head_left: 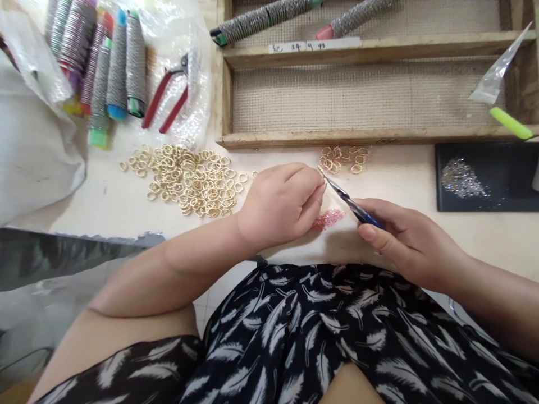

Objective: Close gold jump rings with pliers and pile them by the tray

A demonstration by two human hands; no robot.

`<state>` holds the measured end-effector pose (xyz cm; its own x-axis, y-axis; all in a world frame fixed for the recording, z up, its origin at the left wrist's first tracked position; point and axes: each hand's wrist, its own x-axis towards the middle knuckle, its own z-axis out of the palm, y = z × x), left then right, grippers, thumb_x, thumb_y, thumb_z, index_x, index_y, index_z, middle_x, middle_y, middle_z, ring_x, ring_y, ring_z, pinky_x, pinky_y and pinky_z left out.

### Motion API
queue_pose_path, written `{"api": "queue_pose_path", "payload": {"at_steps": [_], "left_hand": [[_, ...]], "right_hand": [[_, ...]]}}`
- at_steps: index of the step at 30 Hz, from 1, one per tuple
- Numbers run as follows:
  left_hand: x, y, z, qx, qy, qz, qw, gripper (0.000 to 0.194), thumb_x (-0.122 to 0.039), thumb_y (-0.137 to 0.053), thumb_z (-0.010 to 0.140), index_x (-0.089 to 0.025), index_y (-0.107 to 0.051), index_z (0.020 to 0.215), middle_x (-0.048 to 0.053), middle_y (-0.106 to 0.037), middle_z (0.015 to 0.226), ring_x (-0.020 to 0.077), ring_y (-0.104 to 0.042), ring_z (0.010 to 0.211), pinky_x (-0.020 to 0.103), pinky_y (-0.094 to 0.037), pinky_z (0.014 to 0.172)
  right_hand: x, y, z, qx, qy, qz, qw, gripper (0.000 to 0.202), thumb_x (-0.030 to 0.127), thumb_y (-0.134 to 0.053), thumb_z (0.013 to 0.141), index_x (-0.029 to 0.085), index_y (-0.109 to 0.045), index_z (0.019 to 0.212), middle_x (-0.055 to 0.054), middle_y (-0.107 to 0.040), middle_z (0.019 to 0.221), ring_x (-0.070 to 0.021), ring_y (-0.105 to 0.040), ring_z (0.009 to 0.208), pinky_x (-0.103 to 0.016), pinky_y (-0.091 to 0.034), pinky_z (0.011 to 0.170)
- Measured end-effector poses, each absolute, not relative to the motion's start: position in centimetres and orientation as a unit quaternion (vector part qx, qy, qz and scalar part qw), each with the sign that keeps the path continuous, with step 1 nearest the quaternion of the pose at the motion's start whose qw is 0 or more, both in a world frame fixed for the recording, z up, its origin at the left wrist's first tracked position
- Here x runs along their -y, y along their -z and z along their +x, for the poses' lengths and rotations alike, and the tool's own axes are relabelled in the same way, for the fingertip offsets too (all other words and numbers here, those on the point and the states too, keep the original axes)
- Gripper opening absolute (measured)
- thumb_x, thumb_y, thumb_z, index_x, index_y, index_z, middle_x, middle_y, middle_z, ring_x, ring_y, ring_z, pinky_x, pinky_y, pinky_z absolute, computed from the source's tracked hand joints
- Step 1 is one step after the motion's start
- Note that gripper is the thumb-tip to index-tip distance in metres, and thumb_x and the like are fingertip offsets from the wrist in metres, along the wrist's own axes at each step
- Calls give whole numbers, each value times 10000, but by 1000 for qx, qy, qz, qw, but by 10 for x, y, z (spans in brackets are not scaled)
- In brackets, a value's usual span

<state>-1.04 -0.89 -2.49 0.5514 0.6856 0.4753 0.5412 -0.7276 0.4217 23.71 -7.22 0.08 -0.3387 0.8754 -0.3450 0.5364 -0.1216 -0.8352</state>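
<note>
My left hand (pixel 286 199) is closed in a pinch on a small gold ring (pixel 321 170), of which only the edge shows past the fingertips. My right hand (pixel 404 241) grips blue-handled tweezers (pixel 353 205), their tips pointing up and left at the ring. Small pink stones (pixel 327 219) lie on the table just below the tweezer tips, partly hidden by my left hand. Beyond my hands is a small group of gold rings (pixel 343 159), some with pink on them. A large heap of gold rings (pixel 189 179) spreads to the left.
Wooden mesh trays (pixel 320 137) stand at the back, with wire-wound rods (pixel 269 17) in the far one. Red-handled cutters (pixel 166 101) and several coil-wrapped rods (pixel 135 64) lie on plastic at left. At right are a black tray (pixel 505 191) with clear stones (pixel 463 178) and a yellow-green stick (pixel 510 123).
</note>
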Motion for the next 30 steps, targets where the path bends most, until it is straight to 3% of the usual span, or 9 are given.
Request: {"api": "queue_pose_path", "payload": {"at_steps": [10, 20, 30], "left_hand": [[13, 28, -3, -378, -321, 865, 70, 194, -206, -549, 994, -270, -539, 811, 33, -676, 697, 214, -642, 636, 390, -528, 591], [18, 30, -1, -386, -303, 871, -34, 190, -153, -561, 938, -233, -555, 766, 30, -676, 700, 178, -594, 607, 357, -414, 557], [12, 27, -6, -336, -387, 858, 32, 102, -201, -590, 969, -230, -608, 873, 21, -738, 749, 167, -664, 661, 301, -575, 612]], "right_hand": [[78, 7, 235, 657, -482, -552, 176, 602, 694, -576, 1030, 240, -718, 1400, -157, -770, 1421, -407, -737, 1270, -621, -546, 1140], [77, 6, 231, 695, -434, -544, 182, 581, 672, -559, 1040, 237, -721, 1389, -168, -794, 1359, -425, -739, 1270, -646, -569, 1128], [80, 7, 240, 686, -447, -541, 193, 599, 678, -595, 1024, 265, -697, 1447, -130, -765, 1441, -398, -733, 1286, -606, -547, 1160]]}}
